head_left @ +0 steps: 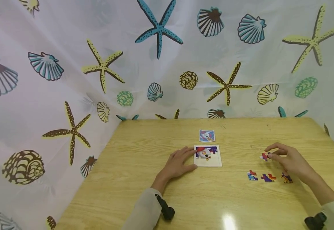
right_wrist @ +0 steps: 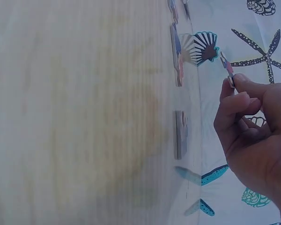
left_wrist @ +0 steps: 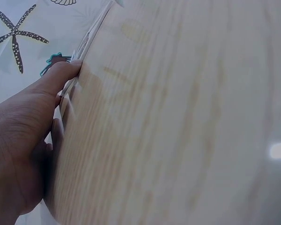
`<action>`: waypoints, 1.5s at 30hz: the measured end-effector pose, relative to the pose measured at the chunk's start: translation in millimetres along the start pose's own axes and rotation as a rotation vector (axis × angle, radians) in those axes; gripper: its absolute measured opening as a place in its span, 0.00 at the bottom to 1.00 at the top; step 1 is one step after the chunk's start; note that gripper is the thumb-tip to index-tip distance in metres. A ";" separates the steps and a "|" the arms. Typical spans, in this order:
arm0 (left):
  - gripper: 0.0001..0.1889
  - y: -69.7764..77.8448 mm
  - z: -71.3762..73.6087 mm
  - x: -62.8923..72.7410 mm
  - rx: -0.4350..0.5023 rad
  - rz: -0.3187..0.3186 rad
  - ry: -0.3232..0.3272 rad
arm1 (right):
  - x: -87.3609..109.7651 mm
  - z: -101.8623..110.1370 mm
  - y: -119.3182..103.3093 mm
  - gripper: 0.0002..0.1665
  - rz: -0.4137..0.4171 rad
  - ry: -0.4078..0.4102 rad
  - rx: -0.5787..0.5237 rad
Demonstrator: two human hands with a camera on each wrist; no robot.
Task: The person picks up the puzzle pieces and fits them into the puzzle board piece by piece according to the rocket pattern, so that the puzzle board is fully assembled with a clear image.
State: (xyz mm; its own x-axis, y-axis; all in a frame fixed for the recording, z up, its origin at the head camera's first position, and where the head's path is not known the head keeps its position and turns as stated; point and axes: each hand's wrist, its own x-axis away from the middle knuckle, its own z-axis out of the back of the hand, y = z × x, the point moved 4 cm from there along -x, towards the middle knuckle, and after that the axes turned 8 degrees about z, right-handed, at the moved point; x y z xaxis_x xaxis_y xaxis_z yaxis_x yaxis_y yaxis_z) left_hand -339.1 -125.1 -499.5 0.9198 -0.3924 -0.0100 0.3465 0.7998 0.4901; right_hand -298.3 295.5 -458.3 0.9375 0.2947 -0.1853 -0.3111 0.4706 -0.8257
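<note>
A square puzzle board with a white border lies on the table, its upper part filled with pieces showing a white cartoon face and a red cap. My left hand rests at its left side, fingers extended onto the edge and thumb by the lower left corner. Between thumb and fingertip, my right hand pinches a red, white and purple puzzle piece, held up off the table in the right wrist view. Beneath that hand lie a blue and red piece, a purple and orange piece and a dark orange piece.
A small picture card with a similar cartoon lies just behind the board. The wooden table meets a white curtain printed with starfish and shells at the back and sides.
</note>
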 end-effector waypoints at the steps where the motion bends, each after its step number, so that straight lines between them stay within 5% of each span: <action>1: 0.35 0.4 0.1 0.4 0.004 0.000 0.001 | -1.1 -1.0 -0.8 0.17 0.001 -0.001 -0.017; 19: 0.36 -2.7 -1.1 0.9 -0.023 0.016 -0.014 | -13.4 -28.8 -15.1 0.27 -0.112 0.109 -0.076; 45: 0.36 -1.4 -0.9 0.6 -0.029 0.005 -0.017 | -49.9 -66.8 -35.3 0.22 -0.059 0.048 -0.132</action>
State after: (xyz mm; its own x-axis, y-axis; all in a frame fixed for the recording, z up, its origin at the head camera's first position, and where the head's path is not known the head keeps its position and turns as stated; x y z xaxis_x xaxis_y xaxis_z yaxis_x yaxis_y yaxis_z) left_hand -338.8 -126.1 -501.0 0.9181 -0.3962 0.0074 0.3476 0.8142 0.4651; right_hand -323.7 208.7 -455.5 0.9610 0.2276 -0.1569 -0.2347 0.3716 -0.8982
